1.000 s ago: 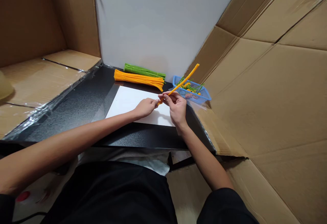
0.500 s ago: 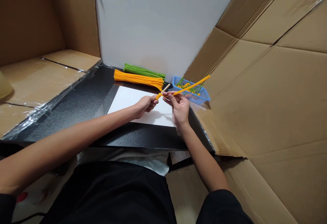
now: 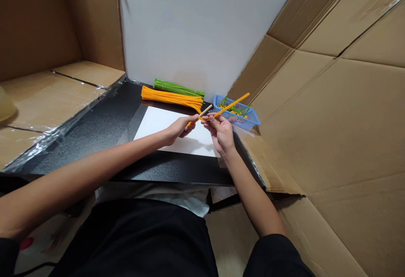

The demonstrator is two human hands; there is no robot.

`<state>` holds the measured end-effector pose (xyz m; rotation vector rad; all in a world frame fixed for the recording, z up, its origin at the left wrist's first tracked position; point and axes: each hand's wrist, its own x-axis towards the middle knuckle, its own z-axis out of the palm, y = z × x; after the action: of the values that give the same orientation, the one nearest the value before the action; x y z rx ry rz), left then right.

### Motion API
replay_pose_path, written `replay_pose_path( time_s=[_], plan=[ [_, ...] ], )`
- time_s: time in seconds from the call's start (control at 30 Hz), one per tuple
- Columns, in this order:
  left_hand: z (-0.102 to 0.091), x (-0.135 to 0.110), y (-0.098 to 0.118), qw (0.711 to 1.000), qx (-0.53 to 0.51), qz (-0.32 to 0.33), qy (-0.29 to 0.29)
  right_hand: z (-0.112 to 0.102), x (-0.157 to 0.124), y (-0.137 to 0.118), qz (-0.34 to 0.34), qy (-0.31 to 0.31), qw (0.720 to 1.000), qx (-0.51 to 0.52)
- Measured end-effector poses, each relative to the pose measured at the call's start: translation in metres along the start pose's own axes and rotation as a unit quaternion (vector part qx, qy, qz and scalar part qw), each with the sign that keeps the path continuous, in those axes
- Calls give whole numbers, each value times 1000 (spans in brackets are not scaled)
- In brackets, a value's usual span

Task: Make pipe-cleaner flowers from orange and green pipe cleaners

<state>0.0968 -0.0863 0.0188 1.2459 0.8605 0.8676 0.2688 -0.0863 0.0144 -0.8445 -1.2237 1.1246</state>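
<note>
My left hand [image 3: 180,127] grips a thin wooden stick [image 3: 205,110] whose bare tip points up and to the right, with orange material wrapped near my fingers. My right hand [image 3: 220,132] pinches an orange pipe cleaner [image 3: 232,105] close to the stick, and its free end reaches out over the blue basket. Both hands hover above a white sheet of paper [image 3: 161,121]. Behind it lie a bundle of orange pipe cleaners [image 3: 172,98] and a bundle of green ones [image 3: 179,88].
A blue plastic basket [image 3: 250,121] holding green and orange pieces stands at the right end of the black table [image 3: 95,142]. A white wall [image 3: 202,28] rises behind the table, and cardboard sheets [image 3: 332,121] line both sides.
The stick's bare tip now shows above my hands. The pipe cleaner's free end has shortened and swung back from the far right, and my hands are slightly further apart.
</note>
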Motion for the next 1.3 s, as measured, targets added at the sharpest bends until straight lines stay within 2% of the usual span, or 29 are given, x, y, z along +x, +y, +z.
replay_pose_path(
  time_s=[0.13, 0.23, 0.3, 0.37, 0.43, 0.53, 0.73, 0.8, 0.87, 0.97, 1.07, 1.2, 1.3],
  plan=[
    [1, -3, 1, 999, 8, 11, -32, -3, 5, 4, 28, 13, 999, 32],
    [2, -3, 0, 998, 28, 24, -41, -5, 7, 6, 77, 17, 996, 31],
    [1, -2, -2, 996, 65, 37, -54, -6, 8, 7, 105, 8, 994, 22],
    [-2, -1, -3, 983, 148, 79, -74, -8, 7, 5, 114, -16, 993, 8],
    [-6, -1, -3, 951, 267, 129, -84, -10, 7, 2, 111, -42, 993, -20],
    [-12, -2, 0, 885, 431, 162, -74, -14, 8, -2, 94, -57, 991, -75],
    [-14, -9, 2, 710, 681, 179, -33, -22, 9, -12, 73, -111, 977, -166],
    [-13, -8, -1, 675, 714, 185, -20, -21, 6, -12, 55, -102, 979, -168],
    [-12, -7, -6, 659, 728, 192, -3, -18, 3, -10, 38, -85, 982, -166],
    [-11, -4, -11, 655, 733, 182, 29, -12, -1, -7, 31, -61, 987, -146],
    [-12, -1, -14, 667, 726, 154, 61, -9, -4, -6, 29, -48, 993, -108],
    [-14, 3, -14, 709, 687, 126, 103, -8, -8, -6, 38, -51, 995, -72],
    [-14, 3, -13, 761, 627, 123, 113, -9, -9, -8, 74, -49, 995, -36]
  ],
)
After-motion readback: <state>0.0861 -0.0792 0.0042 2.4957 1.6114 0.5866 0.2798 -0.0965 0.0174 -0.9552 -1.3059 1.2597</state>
